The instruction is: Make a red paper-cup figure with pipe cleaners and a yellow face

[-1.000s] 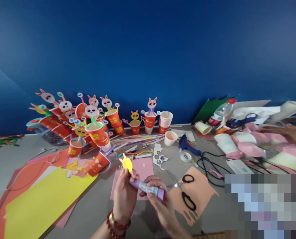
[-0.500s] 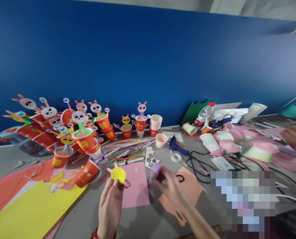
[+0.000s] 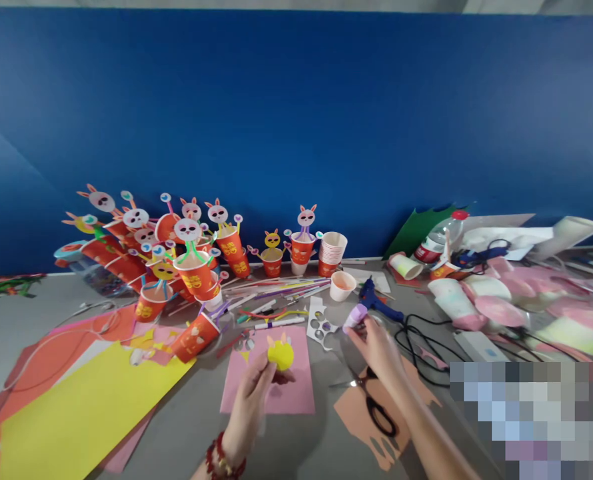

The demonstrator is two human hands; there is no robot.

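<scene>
My left hand (image 3: 250, 400) pinches a small yellow paper bunny head (image 3: 280, 353) and holds it up over a pink sheet (image 3: 271, 383). A red bead bracelet circles that wrist. My right hand (image 3: 376, 348) reaches forward over the table, closed round a purple glue stick (image 3: 355, 317) that points toward the blue glue gun (image 3: 376, 300). Black-handled scissors (image 3: 371, 400) lie on an orange paper scrap just below my right wrist.
Several red paper cups with bunny faces (image 3: 186, 257) stand at the back left against the blue wall. Yellow paper (image 3: 81, 407) and orange sheets lie at the left. Straws, a white cup stack (image 3: 332, 248), a tape roll, black cables (image 3: 426, 340) and pink-white foam cups crowd the middle and right.
My hands have come apart. The right hand has carried the glue stick forward and right toward the glue gun. The left hand still holds the yellow bunny head, now a little lower.
</scene>
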